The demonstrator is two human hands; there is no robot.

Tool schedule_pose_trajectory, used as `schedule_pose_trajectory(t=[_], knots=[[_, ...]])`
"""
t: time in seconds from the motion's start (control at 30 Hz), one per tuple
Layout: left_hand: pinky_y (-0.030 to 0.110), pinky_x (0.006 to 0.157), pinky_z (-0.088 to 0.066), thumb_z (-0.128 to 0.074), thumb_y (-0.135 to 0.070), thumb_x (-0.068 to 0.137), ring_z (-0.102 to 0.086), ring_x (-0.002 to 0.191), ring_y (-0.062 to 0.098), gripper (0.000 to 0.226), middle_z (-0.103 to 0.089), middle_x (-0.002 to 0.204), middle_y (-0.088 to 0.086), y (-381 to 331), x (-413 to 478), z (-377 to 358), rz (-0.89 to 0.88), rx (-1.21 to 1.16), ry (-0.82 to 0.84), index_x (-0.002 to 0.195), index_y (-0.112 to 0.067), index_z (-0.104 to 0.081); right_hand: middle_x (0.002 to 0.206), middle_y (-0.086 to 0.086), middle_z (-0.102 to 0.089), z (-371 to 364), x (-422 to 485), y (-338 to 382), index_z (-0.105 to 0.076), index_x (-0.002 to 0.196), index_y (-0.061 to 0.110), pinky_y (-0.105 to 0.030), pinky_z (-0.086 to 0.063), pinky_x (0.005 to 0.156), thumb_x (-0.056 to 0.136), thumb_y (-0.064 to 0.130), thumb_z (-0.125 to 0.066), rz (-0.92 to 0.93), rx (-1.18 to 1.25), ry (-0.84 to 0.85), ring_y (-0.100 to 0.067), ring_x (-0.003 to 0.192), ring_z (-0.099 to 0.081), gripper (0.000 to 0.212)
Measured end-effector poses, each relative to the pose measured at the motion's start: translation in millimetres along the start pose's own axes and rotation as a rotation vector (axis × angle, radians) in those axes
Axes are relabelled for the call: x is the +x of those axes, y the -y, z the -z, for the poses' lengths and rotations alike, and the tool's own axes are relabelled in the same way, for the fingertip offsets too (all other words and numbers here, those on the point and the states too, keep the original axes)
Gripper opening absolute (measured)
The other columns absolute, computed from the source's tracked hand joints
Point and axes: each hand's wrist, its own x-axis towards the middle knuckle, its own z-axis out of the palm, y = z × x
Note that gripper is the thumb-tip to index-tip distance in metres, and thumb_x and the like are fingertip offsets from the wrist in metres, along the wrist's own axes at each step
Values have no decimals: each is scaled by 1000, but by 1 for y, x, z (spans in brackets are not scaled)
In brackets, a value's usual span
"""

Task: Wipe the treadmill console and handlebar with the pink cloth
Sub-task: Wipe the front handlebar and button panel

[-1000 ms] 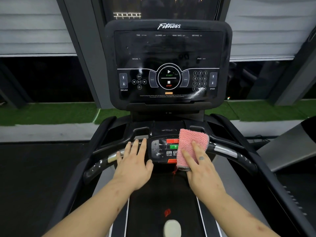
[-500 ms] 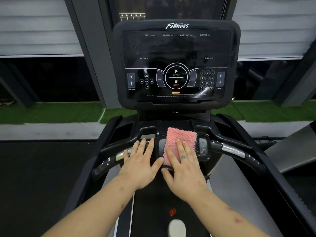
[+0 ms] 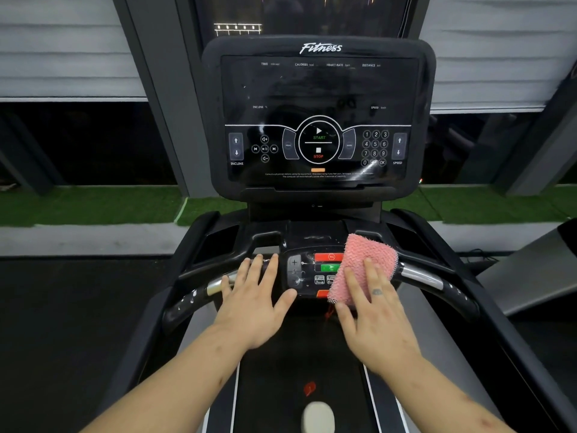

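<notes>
Head view: looking down over both forearms at the front of a treadmill, with the button panel (image 3: pixel 307 273) in the middle of the handlebar (image 3: pixel 421 278) taken as the landmark.
Pink cloth (image 3: pixel 363 262): folded into a thick pad and lying tilted over the right part of the button panel, its far corner reaching past the panel's top edge and its right edge touching the handlebar.
Right grip (image 3: pixel 374 320): released, not clenched; straight, spread fingers press flat on the near half of the pink cloth, the thumb just below the cloth's near-left corner.
Left grip (image 3: pixel 253 307): released and grasping nothing; fingers straight and laid over the handlebar just left of the button panel, the thumb stretched out toward the panel's lower left corner.
Uncovered buttons: a red button (image 3: pixel 327 257) and a green button (image 3: pixel 327 268) show left of the cloth, with a plus key at the panel's left side.
Console (image 3: pixel 318 89): upright, well above and behind the button panel; dark screen, START and STOP at its centre, a number pad to the right.
Belt (image 3: pixel 274 385): below the button panel, between the forearms; a small red mark (image 3: pixel 309 387) and a pale rounded object (image 3: pixel 318 417) lie on it.
Green turf (image 3: pixel 93 204): a strip far behind the button panel, on both sides of the console.
</notes>
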Motion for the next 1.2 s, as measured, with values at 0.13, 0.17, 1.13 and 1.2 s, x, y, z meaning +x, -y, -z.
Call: schedule_pose_trajectory(t=[0.13,0.17,1.13,1.2], knots=[[59,127,3,-14,-77,98,20,158,20,79,12,173,-2,1,0,-1,-2,-18,5,161,-40,16,170,-3,21,-7,3,24,2,165,30,-45,5,129,96,67,-5,40,4,-5,-22,156,26,79],[59,127,4,-14,-76,98,20,157,20,79,12,173,-2,2,-1,-1,-7,-24,8,161,-40,16,170,-4,20,-10,4,32,1,165,29,-45,5,128,97,66,-7,63,-1,-4,-23,156,25,78],[59,127,3,-15,-73,100,21,157,18,76,12,173,-3,-1,-2,4,0,-45,25,162,-39,13,173,-8,6,-28,-2,24,-14,165,24,-52,-13,128,103,56,-25,126,-57,-48,-27,159,11,71],[59,127,4,-14,-73,99,21,157,18,76,12,173,-4,0,-2,3,-5,-54,26,162,-40,13,173,-9,2,-32,-3,39,-17,165,24,-52,-13,128,102,55,-31,180,-56,-50,-28,160,9,71]])
